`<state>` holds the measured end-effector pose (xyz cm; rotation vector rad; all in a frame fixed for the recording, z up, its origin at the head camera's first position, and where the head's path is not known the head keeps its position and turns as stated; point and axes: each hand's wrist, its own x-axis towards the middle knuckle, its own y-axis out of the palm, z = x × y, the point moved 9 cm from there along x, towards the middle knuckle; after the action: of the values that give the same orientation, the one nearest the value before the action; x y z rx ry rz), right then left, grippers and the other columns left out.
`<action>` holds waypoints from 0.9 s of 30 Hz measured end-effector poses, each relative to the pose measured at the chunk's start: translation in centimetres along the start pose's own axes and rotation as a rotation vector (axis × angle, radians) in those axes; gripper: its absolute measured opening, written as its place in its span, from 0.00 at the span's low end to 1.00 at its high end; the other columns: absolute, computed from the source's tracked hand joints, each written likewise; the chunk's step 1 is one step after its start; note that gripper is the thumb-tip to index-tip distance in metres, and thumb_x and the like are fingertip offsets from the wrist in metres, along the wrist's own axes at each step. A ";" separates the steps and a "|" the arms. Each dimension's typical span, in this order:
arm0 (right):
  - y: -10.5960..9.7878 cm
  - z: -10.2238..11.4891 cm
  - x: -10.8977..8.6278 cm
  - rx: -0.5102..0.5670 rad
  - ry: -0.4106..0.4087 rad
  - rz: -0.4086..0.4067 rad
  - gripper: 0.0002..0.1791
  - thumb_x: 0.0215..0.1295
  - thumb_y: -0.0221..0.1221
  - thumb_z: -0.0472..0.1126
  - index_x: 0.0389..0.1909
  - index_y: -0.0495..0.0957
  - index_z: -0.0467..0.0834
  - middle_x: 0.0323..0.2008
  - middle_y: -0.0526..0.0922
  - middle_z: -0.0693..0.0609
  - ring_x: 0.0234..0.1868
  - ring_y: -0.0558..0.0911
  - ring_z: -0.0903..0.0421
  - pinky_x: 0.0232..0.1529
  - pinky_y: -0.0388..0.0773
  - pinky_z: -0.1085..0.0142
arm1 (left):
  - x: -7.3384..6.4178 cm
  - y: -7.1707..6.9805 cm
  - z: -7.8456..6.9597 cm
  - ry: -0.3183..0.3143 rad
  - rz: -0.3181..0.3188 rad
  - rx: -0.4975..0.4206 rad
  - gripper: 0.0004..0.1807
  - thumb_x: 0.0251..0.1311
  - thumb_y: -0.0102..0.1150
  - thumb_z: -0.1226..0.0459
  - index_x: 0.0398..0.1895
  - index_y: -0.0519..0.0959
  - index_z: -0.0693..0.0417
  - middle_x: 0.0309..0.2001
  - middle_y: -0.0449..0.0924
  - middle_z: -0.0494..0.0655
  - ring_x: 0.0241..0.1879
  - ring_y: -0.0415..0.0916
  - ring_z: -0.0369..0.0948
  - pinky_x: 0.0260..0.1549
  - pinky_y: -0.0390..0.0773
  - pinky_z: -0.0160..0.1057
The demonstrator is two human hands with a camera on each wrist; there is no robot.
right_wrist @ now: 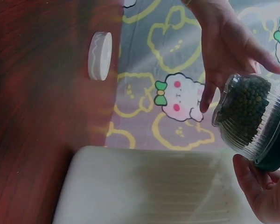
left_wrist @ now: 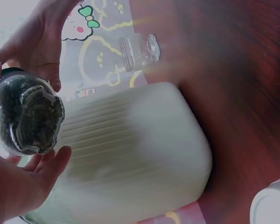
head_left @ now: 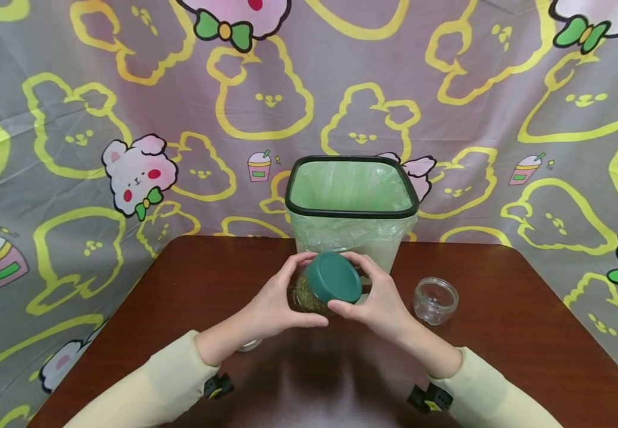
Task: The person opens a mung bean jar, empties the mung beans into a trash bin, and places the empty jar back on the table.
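Observation:
Above the table, both hands hold a clear jar point(head_left: 309, 294) of small green beans, tilted with its dark green lid point(head_left: 336, 277) facing up and to the right. My left hand point(head_left: 274, 303) grips the jar's glass body, thumb below and fingers over the top. With fingers and thumb, the right hand point(head_left: 381, 297) holds the lid by its rim. In the right wrist view the beans point(right_wrist: 249, 105) show through the ribbed glass, and the lid is on the jar. The left wrist view shows the jar's scalloped base point(left_wrist: 39, 119).
A pale trash bin point(head_left: 352, 232) with a black rim and green-tinted liner stands behind the hands. An empty clear jar point(head_left: 435, 302) sits to the right on the brown table point(head_left: 501, 356). A white lid point(right_wrist: 100, 56) lies at the left, mostly hidden by my left forearm in the head view.

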<state>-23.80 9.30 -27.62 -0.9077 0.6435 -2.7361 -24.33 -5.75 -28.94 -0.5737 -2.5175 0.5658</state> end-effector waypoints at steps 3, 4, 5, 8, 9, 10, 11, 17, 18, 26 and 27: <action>-0.2 -0.5 -0.1 0.007 0.017 -0.007 0.37 0.48 0.73 0.40 0.61 0.71 0.40 0.47 0.77 0.49 0.46 0.76 0.52 0.41 0.79 0.57 | 0.3 0.6 0.7 -0.015 0.040 -0.024 0.54 0.41 0.80 0.63 0.71 0.56 0.49 0.62 0.69 0.43 0.60 0.67 0.39 0.59 0.66 0.48; -0.2 -0.6 -0.1 0.009 0.018 -0.009 0.37 0.48 0.73 0.40 0.61 0.71 0.41 0.47 0.77 0.49 0.46 0.76 0.52 0.41 0.79 0.57 | 0.4 0.8 0.9 -0.019 0.054 -0.038 0.54 0.41 0.80 0.63 0.71 0.55 0.49 0.62 0.69 0.43 0.59 0.68 0.39 0.59 0.67 0.48; -0.2 -0.7 -0.2 0.012 0.017 -0.009 0.37 0.48 0.73 0.41 0.61 0.71 0.41 0.47 0.77 0.49 0.46 0.76 0.52 0.41 0.79 0.58 | 0.5 1.1 1.1 -0.021 0.065 -0.051 0.54 0.42 0.79 0.64 0.71 0.55 0.50 0.62 0.69 0.44 0.59 0.68 0.40 0.59 0.67 0.48; -0.2 -0.7 -0.3 0.026 0.008 -0.010 0.37 0.48 0.73 0.42 0.61 0.71 0.40 0.47 0.77 0.49 0.46 0.76 0.52 0.42 0.79 0.58 | 0.9 1.5 1.4 -0.024 0.073 -0.067 0.51 0.42 0.79 0.64 0.69 0.57 0.54 0.60 0.71 0.46 0.56 0.71 0.41 0.56 0.69 0.46; -0.2 -0.7 -0.4 0.031 0.007 -0.009 0.37 0.48 0.73 0.43 0.61 0.71 0.40 0.47 0.77 0.49 0.45 0.76 0.52 0.42 0.79 0.58 | 0.9 1.6 1.4 -0.028 0.069 -0.069 0.50 0.42 0.79 0.65 0.68 0.59 0.55 0.59 0.72 0.46 0.54 0.72 0.41 0.55 0.71 0.45; -0.1 -0.7 -0.4 0.036 0.005 -0.007 0.37 0.48 0.73 0.44 0.61 0.71 0.40 0.47 0.77 0.50 0.45 0.76 0.52 0.42 0.78 0.58 | 0.9 1.7 1.4 -0.030 0.062 -0.066 0.49 0.41 0.80 0.64 0.67 0.61 0.55 0.57 0.73 0.46 0.53 0.73 0.41 0.53 0.72 0.44; -0.1 -0.7 -0.5 0.041 0.003 -0.004 0.37 0.49 0.73 0.44 0.61 0.71 0.41 0.47 0.77 0.50 0.45 0.76 0.52 0.42 0.78 0.58 | 0.9 1.7 1.4 -0.029 0.050 -0.055 0.48 0.41 0.80 0.63 0.66 0.62 0.55 0.56 0.74 0.45 0.51 0.74 0.41 0.52 0.73 0.43; 0.0 -1.0 -1.0 0.104 0.031 0.023 0.37 0.53 0.71 0.45 0.64 0.69 0.42 0.51 0.76 0.47 0.46 0.78 0.50 0.41 0.80 0.60 | 0.7 1.8 1.0 -0.020 -0.012 -0.012 0.43 0.40 0.81 0.60 0.61 0.68 0.53 0.50 0.78 0.41 0.44 0.77 0.37 0.43 0.78 0.40; 0.0 -1.0 -1.1 0.120 0.045 0.025 0.37 0.54 0.71 0.45 0.65 0.68 0.42 0.52 0.76 0.46 0.47 0.78 0.49 0.41 0.80 0.61 | 0.7 1.8 1.0 -0.023 -0.023 -0.009 0.43 0.40 0.81 0.60 0.61 0.68 0.53 0.49 0.79 0.41 0.44 0.77 0.37 0.42 0.78 0.40; -0.4 -0.9 -1.5 0.166 0.119 -0.016 0.38 0.55 0.71 0.42 0.66 0.67 0.41 0.56 0.77 0.45 0.49 0.78 0.49 0.44 0.77 0.64 | 0.5 1.9 -0.1 -0.012 -0.129 0.083 0.45 0.35 0.82 0.57 0.60 0.68 0.53 0.46 0.80 0.39 0.42 0.78 0.35 0.40 0.78 0.39; -0.4 -0.8 -1.5 0.173 0.117 -0.027 0.38 0.54 0.71 0.41 0.65 0.68 0.40 0.55 0.78 0.45 0.49 0.78 0.49 0.44 0.77 0.64 | 0.5 1.9 -0.2 -0.005 -0.137 0.090 0.46 0.34 0.82 0.57 0.60 0.69 0.53 0.46 0.80 0.39 0.41 0.78 0.35 0.40 0.78 0.39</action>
<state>-23.14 10.42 -28.77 -0.7273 0.4082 -2.8314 -24.06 -3.91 -29.52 -0.3636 -2.4983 0.6261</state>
